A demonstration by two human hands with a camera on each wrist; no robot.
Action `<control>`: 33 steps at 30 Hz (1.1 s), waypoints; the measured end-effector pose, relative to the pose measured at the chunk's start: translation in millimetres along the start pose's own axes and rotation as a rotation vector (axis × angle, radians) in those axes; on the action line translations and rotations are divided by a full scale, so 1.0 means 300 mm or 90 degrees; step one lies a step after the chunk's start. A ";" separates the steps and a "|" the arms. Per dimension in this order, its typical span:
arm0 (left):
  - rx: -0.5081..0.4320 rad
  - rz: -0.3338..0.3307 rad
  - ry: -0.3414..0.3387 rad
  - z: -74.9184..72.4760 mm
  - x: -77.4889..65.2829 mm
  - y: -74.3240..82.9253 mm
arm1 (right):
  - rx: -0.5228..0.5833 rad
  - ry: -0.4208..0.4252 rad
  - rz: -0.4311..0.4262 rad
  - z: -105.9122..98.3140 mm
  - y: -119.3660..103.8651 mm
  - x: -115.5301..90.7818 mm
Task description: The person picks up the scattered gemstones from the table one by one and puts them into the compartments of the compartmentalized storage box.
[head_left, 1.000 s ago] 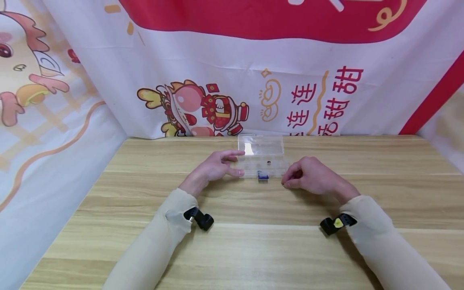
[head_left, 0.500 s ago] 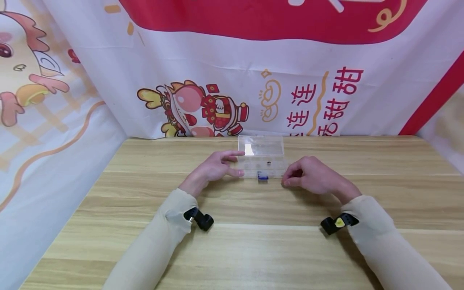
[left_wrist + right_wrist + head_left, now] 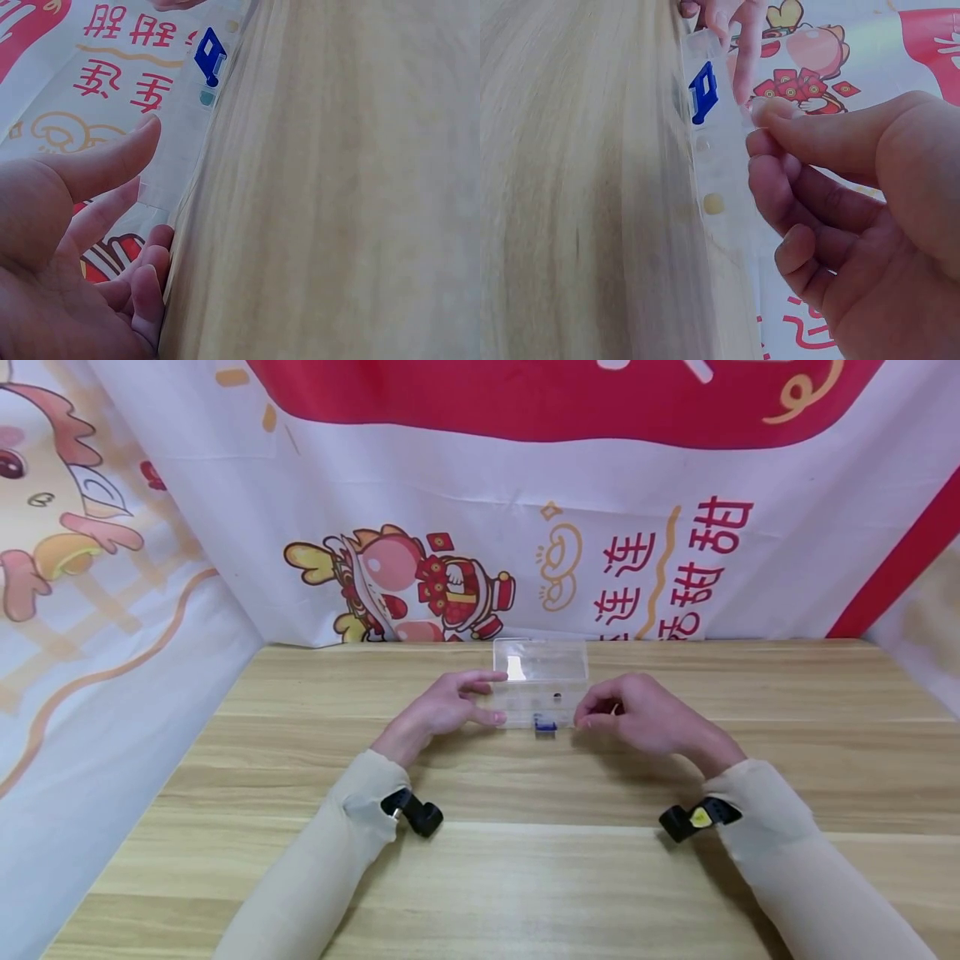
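A clear plastic compartment box lies near the back of the table, its clear lid swung open toward the cloth. A blue latch sits at its front edge. My left hand rests at the box's left end, thumb near the front corner, forefinger stretched toward the hinge side. At the right front corner is my right hand. Its thumb and forefinger tips meet in a pinch, the other fingers curled; any tiny thing between them is hidden. One small dark round thing lies in a compartment.
Round yellow and teal spots show on the box's front. Behind the wooden table hangs a printed cloth, right against the back edge by the lid. A black wrist camera sits on my left sleeve.
My right hand has moved slightly left and forward, from the table beside the box to its right front corner, still pinching. The left hand and the box have stayed in place.
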State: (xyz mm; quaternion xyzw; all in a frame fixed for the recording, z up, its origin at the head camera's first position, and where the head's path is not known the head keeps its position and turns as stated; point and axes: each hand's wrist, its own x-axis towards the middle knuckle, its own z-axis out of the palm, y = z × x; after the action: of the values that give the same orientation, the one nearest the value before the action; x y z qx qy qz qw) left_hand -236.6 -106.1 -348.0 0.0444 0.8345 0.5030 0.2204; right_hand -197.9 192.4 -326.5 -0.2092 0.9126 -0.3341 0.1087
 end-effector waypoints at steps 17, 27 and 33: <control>-0.004 0.003 -0.001 -0.002 0.002 -0.004 | 0.055 0.043 -0.018 0.040 -0.070 0.069; -0.004 0.008 -0.002 -0.004 -0.005 -0.003 | 0.077 0.029 -0.032 0.078 -0.114 0.110; -0.003 0.011 0.000 -0.003 -0.005 -0.001 | 0.065 0.020 -0.028 0.100 -0.122 0.124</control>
State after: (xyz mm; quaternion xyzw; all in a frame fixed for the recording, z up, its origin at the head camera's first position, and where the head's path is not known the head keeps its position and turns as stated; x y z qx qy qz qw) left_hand -235.5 -107.7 -347.5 0.0509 0.8330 0.5069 0.2160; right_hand -209.5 133.3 -327.1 -0.2180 0.8911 -0.3860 0.0976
